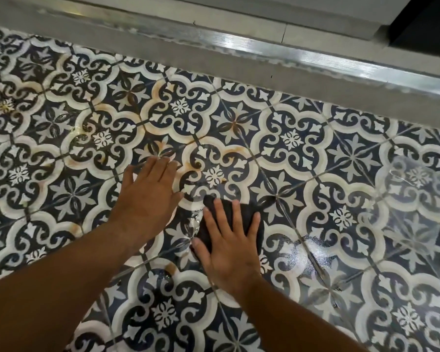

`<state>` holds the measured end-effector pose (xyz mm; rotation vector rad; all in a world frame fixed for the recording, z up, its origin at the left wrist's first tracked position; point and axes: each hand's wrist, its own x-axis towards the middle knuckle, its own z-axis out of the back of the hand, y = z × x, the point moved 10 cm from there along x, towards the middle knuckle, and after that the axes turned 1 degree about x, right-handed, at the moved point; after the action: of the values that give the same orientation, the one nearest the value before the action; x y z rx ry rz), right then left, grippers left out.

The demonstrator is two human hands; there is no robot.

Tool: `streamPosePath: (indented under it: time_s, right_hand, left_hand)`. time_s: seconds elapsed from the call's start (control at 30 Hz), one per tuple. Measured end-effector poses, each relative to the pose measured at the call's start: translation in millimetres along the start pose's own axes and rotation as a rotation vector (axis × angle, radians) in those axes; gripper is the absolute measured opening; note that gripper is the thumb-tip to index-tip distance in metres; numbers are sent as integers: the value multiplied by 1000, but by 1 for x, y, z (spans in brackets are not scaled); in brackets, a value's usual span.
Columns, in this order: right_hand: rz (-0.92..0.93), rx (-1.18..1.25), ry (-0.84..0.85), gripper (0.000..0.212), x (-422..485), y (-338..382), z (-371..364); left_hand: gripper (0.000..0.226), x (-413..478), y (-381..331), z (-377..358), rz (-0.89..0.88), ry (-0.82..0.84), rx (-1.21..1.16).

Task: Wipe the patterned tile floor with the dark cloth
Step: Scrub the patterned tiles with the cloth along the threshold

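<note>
Head view, A: so how far along would you say this is? The floor (pixel 302 138) fills pretty much the whole shot, blue and white pattern, with a metal strip (pixel 264 47) running along the far edge.

B: Early to middle, I'd guess. There's a wet shiny patch (pixel 313 252) near right that looks wiped, and more sheen further right. But the rusty orange stains (pixel 229 148) in the middle and over on the left are all there, so I'd call most of the floor not done yet.

A: And the hands?

B: Both arms reach in from the near edge. The left hand (pixel 148 196) is flat on the bare tile, fingers straight and close together, holding nothing. Looks like it's just propping the person up.

A: The right one's doing the work then?

B: Yep. The right hand (pixel 229 247) lies palm down with its fingers spread, pressing on the cloth (pixel 248 208) rather than gripping it. The cloth is bunched flat on the tile under that hand, just right of the left hand and just near of the stained tile. Dark edges poke out past the fingertips.
</note>
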<state>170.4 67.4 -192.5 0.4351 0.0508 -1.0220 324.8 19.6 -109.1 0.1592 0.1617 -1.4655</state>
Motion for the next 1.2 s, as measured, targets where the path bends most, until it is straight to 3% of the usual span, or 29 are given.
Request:
streamPosePath:
  time_s: [0.13, 0.33, 0.47, 0.57, 0.63, 0.8, 0.97, 1.2]
  right_hand:
    - [70, -95, 44, 63, -2, -22, 2]
    - [-76, -9, 74, 64, -23, 1, -9]
    - [-119, 179, 61, 60, -15, 21, -6]
    - [-153, 365, -60, 57, -15, -16, 25]
    - [-183, 316, -117, 55, -13, -64, 47]
    - [-74, -9, 120, 57, 10, -138, 43]
    - [-23, 2, 84, 55, 15, -146, 40]
    - [-28, -2, 88, 55, 14, -143, 40]
  left_hand:
    - [63, 1, 4, -3, 13, 10, -16]
    - [60, -3, 5, -11, 8, 13, -91]
    - [53, -22, -3, -7, -4, -23, -242]
    - [54, -45, -31, -17, 17, -5, -342]
    - [61, -57, -65, -37, -16, 54, -369]
    - [82, -65, -120, -89, 129, 156, -200]
    - [80, -52, -141, -98, 152, 82, -218]
    - [77, -97, -121, -114, -49, 89, -143]
